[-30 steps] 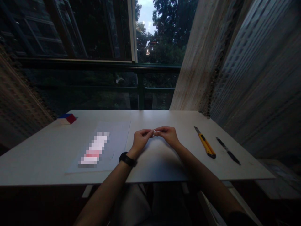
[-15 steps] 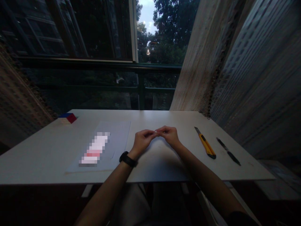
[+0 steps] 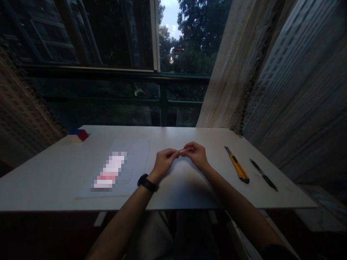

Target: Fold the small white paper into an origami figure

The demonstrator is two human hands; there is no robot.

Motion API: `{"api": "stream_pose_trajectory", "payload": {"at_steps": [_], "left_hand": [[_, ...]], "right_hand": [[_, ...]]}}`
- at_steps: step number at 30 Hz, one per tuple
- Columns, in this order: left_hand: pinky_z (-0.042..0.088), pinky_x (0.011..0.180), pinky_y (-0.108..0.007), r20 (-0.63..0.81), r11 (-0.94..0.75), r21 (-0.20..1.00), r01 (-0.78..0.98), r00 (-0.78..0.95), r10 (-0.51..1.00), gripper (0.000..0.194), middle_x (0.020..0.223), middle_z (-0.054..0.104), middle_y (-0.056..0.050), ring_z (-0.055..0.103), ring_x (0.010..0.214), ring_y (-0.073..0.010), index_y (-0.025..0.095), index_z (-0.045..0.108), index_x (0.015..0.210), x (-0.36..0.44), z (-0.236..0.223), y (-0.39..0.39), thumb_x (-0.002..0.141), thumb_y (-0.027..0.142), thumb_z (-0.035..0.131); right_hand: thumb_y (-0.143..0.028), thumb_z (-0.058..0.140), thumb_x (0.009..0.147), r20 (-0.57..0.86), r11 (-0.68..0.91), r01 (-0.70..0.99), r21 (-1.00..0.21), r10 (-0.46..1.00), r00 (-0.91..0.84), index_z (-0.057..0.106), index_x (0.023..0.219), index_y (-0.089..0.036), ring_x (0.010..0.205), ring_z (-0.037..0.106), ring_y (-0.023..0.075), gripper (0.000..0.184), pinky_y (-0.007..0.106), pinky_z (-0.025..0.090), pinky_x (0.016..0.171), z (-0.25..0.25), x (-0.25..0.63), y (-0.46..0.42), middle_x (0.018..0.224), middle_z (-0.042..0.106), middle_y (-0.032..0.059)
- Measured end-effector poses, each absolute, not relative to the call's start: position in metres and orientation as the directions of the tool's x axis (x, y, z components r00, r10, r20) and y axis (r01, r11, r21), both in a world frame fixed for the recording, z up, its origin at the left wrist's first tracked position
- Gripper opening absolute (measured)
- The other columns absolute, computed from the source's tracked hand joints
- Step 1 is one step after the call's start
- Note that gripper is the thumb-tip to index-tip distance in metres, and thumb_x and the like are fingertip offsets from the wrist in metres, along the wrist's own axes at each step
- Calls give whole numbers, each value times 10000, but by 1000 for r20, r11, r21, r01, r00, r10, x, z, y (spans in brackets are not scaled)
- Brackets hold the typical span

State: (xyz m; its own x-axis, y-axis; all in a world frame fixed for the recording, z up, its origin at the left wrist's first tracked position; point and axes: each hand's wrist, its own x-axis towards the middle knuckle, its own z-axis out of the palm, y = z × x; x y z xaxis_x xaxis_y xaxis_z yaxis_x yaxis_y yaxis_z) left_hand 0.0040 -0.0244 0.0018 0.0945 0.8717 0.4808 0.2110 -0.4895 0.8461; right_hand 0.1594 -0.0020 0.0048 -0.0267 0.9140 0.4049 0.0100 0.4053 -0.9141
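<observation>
Just above the middle of the white table, my left hand (image 3: 165, 159) and my right hand (image 3: 195, 153) meet at the fingertips. Between them is a small, thin, whitish piece (image 3: 182, 152), too small and dim to name. Both hands pinch it, the left at its left end and the right at its right end. The fingers cover most of it. A black watch (image 3: 148, 183) is on my left wrist. Nearest to my right hand lies a yellow and black utility knife (image 3: 238, 167), its blade pointing away from me.
The white table (image 3: 173, 135) stands before a window. A black pen (image 3: 264, 175) lies right of the knife. White paper sheets (image 3: 139, 159), partly blurred out, lie left of my hands. A puzzle cube (image 3: 78, 135) sits at the far left corner. Curtains (image 3: 225, 72) hang at both sides.
My right-hand fingers have lifted slightly and shifted a little right, so more of the small whitish piece shows between the hands. My left hand has barely moved.
</observation>
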Motion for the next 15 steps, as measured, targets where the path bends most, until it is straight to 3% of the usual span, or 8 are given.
{"api": "stream_pose_trajectory", "payload": {"at_steps": [9, 15], "left_hand": [[503, 678, -278, 459, -460, 873, 160, 48, 887, 226, 679, 674, -45, 630, 665, -156, 152, 673, 744, 6, 2, -26, 749, 365, 596], [525, 731, -311, 431, -437, 897, 67, 83, 899, 271, 821, 697, -85, 659, 734, -176, 134, 658, 885, 10, -3, -26, 670, 297, 684]], "right_hand": [[-398, 772, 514, 398, 398, -5, -918, 917, -8, 487, 676, -199, 564, 646, 180, 383, 282, 502, 541, 7, 157, -4, 554, 639, -4], [-356, 772, 526, 428, 428, -9, -904, 904, -3, 478, 751, -204, 491, 593, 142, 400, 261, 469, 519, 7, 158, -2, 516, 591, -47]]}}
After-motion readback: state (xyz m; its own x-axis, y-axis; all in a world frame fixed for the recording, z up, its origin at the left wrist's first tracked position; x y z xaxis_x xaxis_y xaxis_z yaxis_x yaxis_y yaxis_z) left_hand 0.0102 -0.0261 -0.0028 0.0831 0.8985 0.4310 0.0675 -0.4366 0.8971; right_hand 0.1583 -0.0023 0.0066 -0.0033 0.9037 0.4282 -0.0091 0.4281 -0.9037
